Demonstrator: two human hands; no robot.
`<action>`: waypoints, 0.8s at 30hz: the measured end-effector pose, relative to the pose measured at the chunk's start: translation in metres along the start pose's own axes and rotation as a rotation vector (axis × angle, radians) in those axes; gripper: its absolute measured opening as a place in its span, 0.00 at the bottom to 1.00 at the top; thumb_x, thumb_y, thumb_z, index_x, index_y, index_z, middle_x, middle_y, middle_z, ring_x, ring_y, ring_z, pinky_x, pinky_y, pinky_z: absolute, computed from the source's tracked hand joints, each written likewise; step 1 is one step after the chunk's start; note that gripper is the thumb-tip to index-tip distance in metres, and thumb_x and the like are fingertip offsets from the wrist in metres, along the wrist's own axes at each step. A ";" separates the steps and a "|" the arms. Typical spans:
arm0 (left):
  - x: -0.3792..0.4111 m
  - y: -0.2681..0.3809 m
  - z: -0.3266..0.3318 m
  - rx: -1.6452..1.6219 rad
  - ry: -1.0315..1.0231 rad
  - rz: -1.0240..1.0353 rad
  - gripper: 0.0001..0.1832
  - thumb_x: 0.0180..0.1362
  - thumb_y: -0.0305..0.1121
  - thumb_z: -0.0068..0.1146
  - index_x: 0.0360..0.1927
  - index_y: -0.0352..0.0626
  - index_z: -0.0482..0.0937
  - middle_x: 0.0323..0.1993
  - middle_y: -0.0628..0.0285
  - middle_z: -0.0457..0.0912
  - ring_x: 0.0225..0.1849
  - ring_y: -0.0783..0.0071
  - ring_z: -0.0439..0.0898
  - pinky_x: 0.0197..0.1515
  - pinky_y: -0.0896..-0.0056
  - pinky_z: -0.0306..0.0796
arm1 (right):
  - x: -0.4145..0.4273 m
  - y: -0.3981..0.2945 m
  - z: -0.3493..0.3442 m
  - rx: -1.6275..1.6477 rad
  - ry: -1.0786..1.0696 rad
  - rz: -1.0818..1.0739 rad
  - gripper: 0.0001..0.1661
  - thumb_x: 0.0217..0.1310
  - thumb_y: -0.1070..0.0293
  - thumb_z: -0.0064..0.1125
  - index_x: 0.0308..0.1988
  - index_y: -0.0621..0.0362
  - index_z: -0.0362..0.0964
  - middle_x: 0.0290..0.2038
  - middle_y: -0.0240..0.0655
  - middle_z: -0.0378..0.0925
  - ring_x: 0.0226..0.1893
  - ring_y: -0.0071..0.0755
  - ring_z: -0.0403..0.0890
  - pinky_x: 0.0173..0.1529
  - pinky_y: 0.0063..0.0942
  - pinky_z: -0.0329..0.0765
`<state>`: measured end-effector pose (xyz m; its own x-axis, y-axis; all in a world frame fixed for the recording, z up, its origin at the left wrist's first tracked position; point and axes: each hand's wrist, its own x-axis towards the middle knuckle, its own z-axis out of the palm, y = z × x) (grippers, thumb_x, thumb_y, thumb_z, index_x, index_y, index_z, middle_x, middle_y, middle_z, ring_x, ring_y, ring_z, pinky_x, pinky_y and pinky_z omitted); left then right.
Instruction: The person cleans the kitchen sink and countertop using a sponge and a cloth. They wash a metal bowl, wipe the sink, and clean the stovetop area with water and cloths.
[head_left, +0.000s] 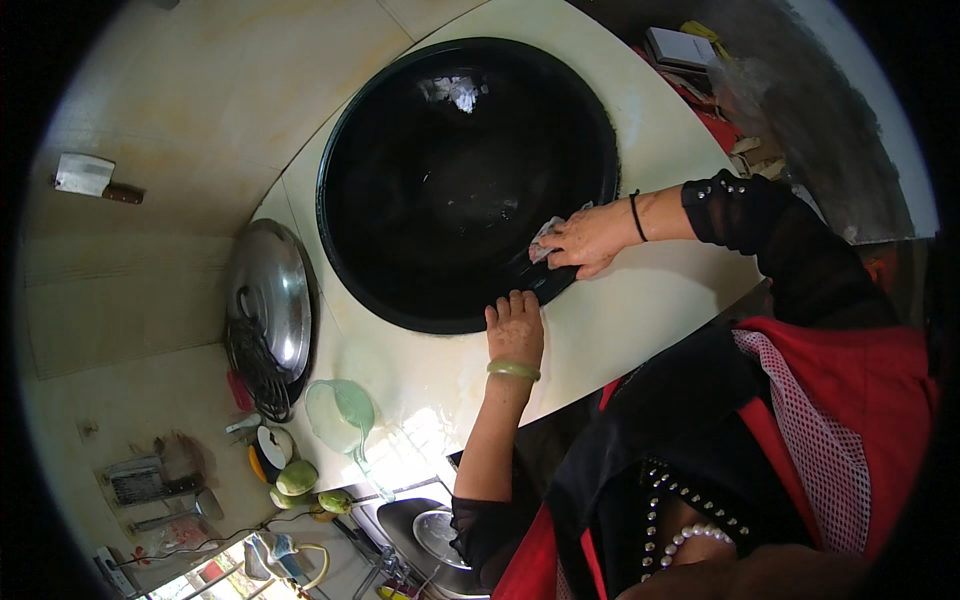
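A large black wok is set into the pale tiled counter, with a little water glistening at its bottom. On the wok's near right inner wall, my right hand presses a crumpled, wet whitish cloth under its fingers. My left hand, with a pale green bangle above it, rests on the near rim. Its fingers curl over the edge, and its thumb is hidden.
A metal lid leans on the left wall beside black utensils. A green plastic ladle lies on the counter, near several green fruits. A sink is at the bottom. A cleaver hangs on the wall.
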<state>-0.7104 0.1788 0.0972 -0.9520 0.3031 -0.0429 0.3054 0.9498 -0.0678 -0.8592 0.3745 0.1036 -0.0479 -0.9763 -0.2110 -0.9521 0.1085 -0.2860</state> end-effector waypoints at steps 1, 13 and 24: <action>0.009 0.004 0.000 0.017 -0.087 -0.021 0.15 0.49 0.30 0.52 0.42 0.42 0.71 0.42 0.59 0.75 0.44 0.63 0.75 0.48 0.61 0.68 | -0.001 -0.001 -0.004 0.002 -0.018 0.005 0.28 0.53 0.55 0.55 0.49 0.62 0.66 0.53 0.51 0.63 0.50 0.52 0.71 0.51 0.41 0.71; 0.048 0.018 0.007 0.130 -0.325 -0.017 0.07 0.54 0.33 0.50 0.36 0.46 0.72 0.31 0.60 0.79 0.33 0.63 0.81 0.34 0.67 0.75 | 0.010 -0.013 0.004 -0.318 -0.082 -0.124 0.21 0.56 0.65 0.43 0.49 0.62 0.65 0.57 0.44 0.63 0.44 0.56 0.74 0.38 0.50 0.77; 0.045 0.018 -0.003 0.049 -0.309 -0.030 0.05 0.52 0.33 0.51 0.32 0.46 0.74 0.30 0.59 0.80 0.34 0.62 0.81 0.35 0.65 0.74 | 0.005 -0.013 0.002 -0.383 0.017 -0.234 0.17 0.58 0.68 0.39 0.45 0.65 0.65 0.43 0.42 0.72 0.38 0.43 0.77 0.49 0.43 0.72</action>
<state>-0.7479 0.2094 0.0971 -0.9115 0.2301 -0.3410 0.2852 0.9508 -0.1207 -0.8464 0.3684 0.1039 0.1798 -0.9697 -0.1656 -0.9810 -0.1893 0.0432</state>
